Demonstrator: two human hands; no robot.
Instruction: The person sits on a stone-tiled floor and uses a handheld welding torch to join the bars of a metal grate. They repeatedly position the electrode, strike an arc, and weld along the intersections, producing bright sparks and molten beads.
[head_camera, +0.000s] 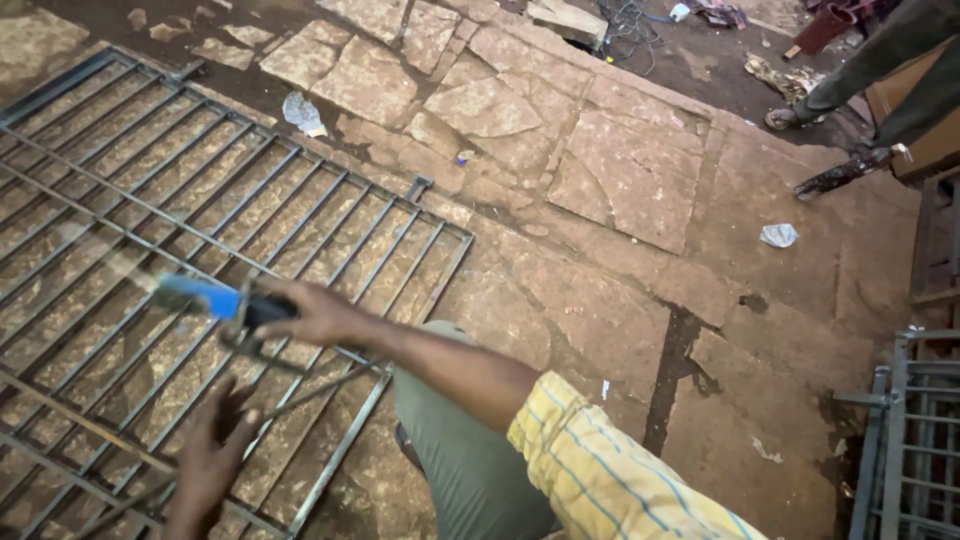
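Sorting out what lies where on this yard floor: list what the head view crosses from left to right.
Metal grille → blue-handled tool gripped in the right hand → crumpled white scrap → another person's foot → stacked metal frames.

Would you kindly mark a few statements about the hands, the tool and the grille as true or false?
1. The right hand holds a blue tool. True.
2. The grille stands upright against a wall. False: it lies flat on the stone floor.
3. The left hand grips the tool. False: it is open over the grille.
4. The sleeve is yellow with stripes. True.
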